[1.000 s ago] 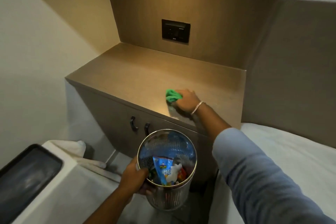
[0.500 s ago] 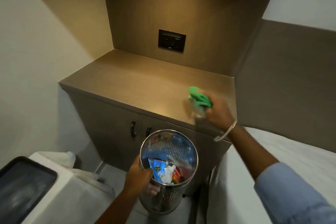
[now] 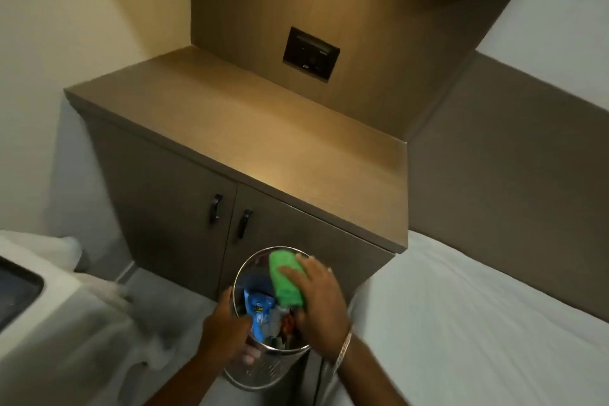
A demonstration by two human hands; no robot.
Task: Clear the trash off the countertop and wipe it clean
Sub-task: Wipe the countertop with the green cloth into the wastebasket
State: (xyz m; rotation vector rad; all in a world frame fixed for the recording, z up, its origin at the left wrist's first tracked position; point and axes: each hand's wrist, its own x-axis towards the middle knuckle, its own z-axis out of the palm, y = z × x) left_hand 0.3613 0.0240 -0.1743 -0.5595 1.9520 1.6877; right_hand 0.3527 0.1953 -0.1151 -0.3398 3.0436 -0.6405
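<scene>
Only blurred lettering, perhaps "CH", shows on the blue snack packet (image 3: 260,313); no other text is legible.

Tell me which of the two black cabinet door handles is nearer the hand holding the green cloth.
The right-door handle. It sits lower and closer to the right hand with the green cloth over the bin; the left-door handle lies farther away.

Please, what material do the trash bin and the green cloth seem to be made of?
Trash bin: likely perforated metal, shiny; its rim glints and the wall shows small holes. Green cloth: probably soft microfibre, matte; it bends limply in the right hand.
</scene>
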